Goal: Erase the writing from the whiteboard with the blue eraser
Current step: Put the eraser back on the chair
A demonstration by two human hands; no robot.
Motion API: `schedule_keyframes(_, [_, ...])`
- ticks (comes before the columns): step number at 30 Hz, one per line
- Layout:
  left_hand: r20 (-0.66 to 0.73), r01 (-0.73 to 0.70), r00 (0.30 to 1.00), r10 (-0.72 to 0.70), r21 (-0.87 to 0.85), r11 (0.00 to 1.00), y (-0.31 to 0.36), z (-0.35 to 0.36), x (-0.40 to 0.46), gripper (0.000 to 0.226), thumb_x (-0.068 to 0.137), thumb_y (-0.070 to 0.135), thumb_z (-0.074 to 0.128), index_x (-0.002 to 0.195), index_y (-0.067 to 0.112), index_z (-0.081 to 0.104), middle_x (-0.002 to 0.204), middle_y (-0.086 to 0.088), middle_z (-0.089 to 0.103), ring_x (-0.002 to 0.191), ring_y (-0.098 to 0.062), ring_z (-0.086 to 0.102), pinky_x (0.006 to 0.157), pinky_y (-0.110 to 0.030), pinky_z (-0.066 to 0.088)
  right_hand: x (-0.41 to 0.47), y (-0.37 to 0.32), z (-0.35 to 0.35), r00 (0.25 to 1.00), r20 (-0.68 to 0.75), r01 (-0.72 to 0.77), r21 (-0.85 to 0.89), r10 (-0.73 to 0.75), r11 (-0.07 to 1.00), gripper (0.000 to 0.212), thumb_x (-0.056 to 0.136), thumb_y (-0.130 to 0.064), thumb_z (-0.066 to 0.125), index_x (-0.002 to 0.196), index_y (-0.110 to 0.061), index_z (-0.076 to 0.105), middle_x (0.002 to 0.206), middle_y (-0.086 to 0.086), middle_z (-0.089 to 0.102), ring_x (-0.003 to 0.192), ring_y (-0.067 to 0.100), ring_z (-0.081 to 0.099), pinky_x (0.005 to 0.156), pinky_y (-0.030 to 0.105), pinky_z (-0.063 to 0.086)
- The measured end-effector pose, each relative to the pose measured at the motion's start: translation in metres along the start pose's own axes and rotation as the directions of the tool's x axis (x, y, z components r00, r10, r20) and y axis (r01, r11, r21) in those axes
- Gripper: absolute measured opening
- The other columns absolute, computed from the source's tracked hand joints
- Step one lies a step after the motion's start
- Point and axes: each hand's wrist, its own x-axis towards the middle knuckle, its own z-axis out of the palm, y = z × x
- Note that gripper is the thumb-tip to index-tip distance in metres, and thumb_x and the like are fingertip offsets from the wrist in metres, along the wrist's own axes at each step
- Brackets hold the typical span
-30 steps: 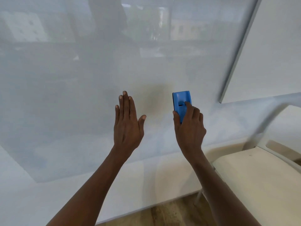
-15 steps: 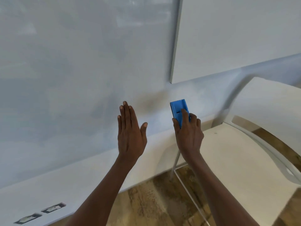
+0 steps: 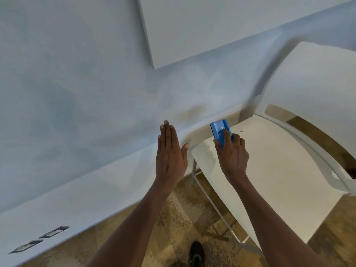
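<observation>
Two hands up: right hand (image 3: 232, 155) grips blue eraser (image 3: 220, 132), long axis pointing up-left, over the chair (image 3: 279, 170); whiteboard (image 3: 77, 83) lies up-left. Left hand (image 3: 170, 154) flat, open, empty, nearer it.

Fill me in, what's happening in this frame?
A person holds a blue eraser in the right hand, above the front of a white chair seat. The left hand is open and flat, holding nothing, fingers pointing toward the wall. Only the whiteboard edge area shows at upper left, and no writing is visible on it. Wood-look floor and a dark shoe sit below.
</observation>
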Motion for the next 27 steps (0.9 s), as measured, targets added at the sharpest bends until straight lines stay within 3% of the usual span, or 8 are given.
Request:
schedule_keyframes(9, [0.179,0.060,0.982,-0.055,-0.026,0.998,0.038,0.067,0.017,0.074,0.107,0.046,0.027,0.161,-0.002,0.013,0.171,-0.016,0.002,0.159,-0.030,0.003,0.128,-0.038,0.008,0.024,0.064,0.043,0.991,0.128,-0.026,-0.070,0.035,0.997,0.044,0.098,-0.041,0.056,0.133,-0.017,0.050,0.119,0.014,0.058,0.090,0.028,0.055,0.055,0.031,0.044])
schedule_keyframes(14, [0.250,0.093,0.964,-0.087,-0.012,0.996,0.045,0.092,0.015,0.079,0.104,0.052,0.013,0.162,-0.002,0.011,0.171,-0.016,0.000,0.159,-0.029,0.002,0.127,-0.036,0.005,0.030,0.081,0.065,0.972,0.226,-0.047,-0.069,0.062,0.996,0.047,0.100,-0.040,0.053,0.141,-0.020,0.046,0.130,0.013,0.054,0.099,0.030,0.053,0.067,0.036,0.047])
schedule_keyframes(20, [0.260,0.103,0.960,-0.103,0.014,0.995,0.039,0.107,0.008,0.075,0.106,0.047,0.025,0.161,-0.003,0.014,0.171,-0.018,0.005,0.159,-0.032,0.007,0.127,-0.039,0.011,0.026,0.089,0.077,0.943,0.326,-0.044,-0.062,0.062,0.997,0.047,0.102,-0.039,0.048,0.146,-0.024,0.040,0.141,0.010,0.047,0.110,0.029,0.049,0.080,0.038,0.048])
schedule_keyframes(27, [0.263,0.113,0.957,-0.120,0.041,0.993,0.038,0.114,0.000,0.073,0.107,0.042,0.039,0.161,-0.001,0.015,0.171,-0.016,0.007,0.158,-0.031,0.008,0.125,-0.038,0.010,0.018,0.094,0.088,0.941,0.338,-0.006,-0.072,0.030,0.997,0.051,0.102,-0.042,0.047,0.148,-0.023,0.038,0.139,0.011,0.048,0.110,0.030,0.050,0.082,0.039,0.048])
